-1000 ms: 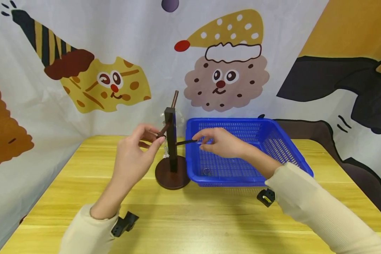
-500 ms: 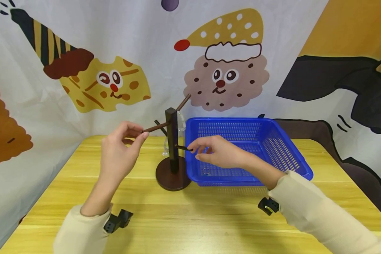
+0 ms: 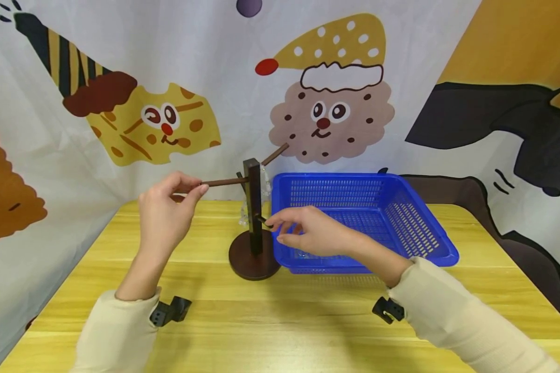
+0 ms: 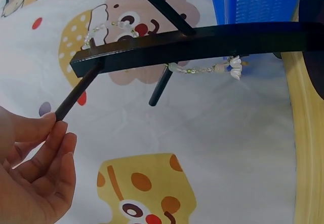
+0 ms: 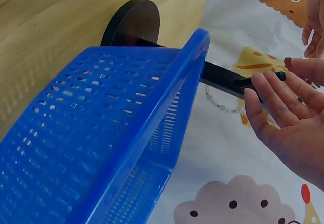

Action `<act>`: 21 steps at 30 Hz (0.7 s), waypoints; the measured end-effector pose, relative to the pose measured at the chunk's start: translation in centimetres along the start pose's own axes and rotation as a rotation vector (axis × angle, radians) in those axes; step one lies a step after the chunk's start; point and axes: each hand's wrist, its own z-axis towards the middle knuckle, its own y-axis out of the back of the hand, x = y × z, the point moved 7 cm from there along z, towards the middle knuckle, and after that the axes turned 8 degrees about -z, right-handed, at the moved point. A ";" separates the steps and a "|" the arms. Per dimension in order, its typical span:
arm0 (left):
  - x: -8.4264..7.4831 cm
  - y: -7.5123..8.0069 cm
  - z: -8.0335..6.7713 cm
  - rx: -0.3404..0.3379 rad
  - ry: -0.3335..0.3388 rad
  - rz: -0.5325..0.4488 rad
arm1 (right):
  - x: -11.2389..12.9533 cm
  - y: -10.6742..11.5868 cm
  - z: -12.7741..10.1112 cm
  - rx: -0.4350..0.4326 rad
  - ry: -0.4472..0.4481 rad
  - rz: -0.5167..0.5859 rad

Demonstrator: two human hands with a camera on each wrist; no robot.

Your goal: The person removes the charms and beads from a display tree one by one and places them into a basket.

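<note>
- Your left hand (image 3: 165, 207) pinches the upper peg (image 3: 224, 182) of the dark stand (image 3: 253, 202) at head-view center.
- Your right hand (image 3: 315, 230), thumb and fingers apart, touches the lower peg (image 4: 162, 6).
- Beaded strings (image 4: 207, 71) hang from other pegs.
- The blue basket (image 3: 354, 216) sits right of center.

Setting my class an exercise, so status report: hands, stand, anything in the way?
Left hand pinching upper peg; right hand at lower peg. Stand upright, beaded strands hanging on it. Possible snag: blue basket close beside stand.
</note>
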 end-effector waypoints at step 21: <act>0.9 -0.2 1.3 0.033 0.037 0.051 | 1.6 -1.2 0.8 -0.051 0.028 -0.034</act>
